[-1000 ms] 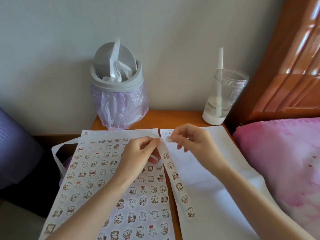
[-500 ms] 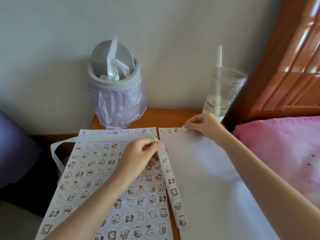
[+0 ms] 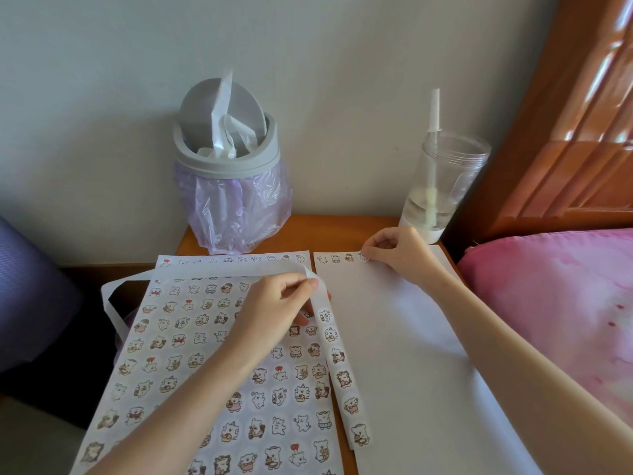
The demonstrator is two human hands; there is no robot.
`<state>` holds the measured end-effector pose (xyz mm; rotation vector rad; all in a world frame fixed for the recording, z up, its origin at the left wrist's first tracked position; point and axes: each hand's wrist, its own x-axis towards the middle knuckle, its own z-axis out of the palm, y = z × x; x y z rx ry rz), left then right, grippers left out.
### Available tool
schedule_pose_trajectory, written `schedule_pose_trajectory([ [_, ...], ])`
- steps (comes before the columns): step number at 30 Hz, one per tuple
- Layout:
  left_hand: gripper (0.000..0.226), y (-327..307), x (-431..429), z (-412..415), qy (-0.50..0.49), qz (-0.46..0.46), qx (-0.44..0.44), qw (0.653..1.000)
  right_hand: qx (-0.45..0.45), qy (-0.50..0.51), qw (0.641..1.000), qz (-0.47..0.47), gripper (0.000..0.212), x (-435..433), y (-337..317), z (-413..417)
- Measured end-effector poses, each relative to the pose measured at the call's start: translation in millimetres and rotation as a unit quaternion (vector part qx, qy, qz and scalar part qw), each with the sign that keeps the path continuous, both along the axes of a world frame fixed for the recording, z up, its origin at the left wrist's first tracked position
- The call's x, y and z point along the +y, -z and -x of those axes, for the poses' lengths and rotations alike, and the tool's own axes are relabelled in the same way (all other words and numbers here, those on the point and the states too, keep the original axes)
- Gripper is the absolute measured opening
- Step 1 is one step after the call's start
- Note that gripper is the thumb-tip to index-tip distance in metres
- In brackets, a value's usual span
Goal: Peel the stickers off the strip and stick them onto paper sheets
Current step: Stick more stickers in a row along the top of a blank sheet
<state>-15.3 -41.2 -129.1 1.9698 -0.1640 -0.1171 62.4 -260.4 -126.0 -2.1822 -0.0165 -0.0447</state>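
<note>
A long white sticker strip point(image 3: 337, 358) runs down between two paper sheets, still carrying several cartoon stickers. My left hand point(image 3: 277, 306) pinches the strip near its bend, where the bare backing trails off to the left. The left sheet point(image 3: 212, 371) is covered with rows of stickers. The right sheet point(image 3: 404, 365) is mostly blank, with a short row of stickers along its top edge. My right hand point(image 3: 394, 250) presses a round sticker point(image 3: 363, 258) onto that top edge with curled fingertips.
A grey swing-lid bin point(image 3: 227, 159) lined with a purple bag stands at the back of the wooden bedside table point(image 3: 342, 231). A clear cup with a straw point(image 3: 442, 186) stands at the back right. A pink pillow point(image 3: 555, 310) lies to the right.
My right hand carried a peeled sticker from beside the strip up to the right sheet's top edge and now presses it there. My left hand kept its hold on the strip.
</note>
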Motion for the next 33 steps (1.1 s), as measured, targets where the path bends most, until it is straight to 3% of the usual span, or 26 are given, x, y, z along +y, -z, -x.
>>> schedule_pose_trajectory([
  [17,0.026,1,0,-1,0.0,-0.01,0.001,1.0,-0.038,0.002,0.998,0.054,0.023,-1,9,-4],
  [24,0.026,4,1,-3,0.001,-0.013,-0.001,1.0,-0.068,0.008,0.992,0.106,0.008,1,14,1],
  [30,0.026,3,0,-2,-0.002,-0.021,-0.004,1.0,-0.059,0.016,0.992,0.11,0.024,0,13,-2],
  [33,0.025,2,0,-1,-0.002,-0.02,-0.006,1.0,-0.051,0.019,0.99,0.129,0.017,0,12,-5],
])
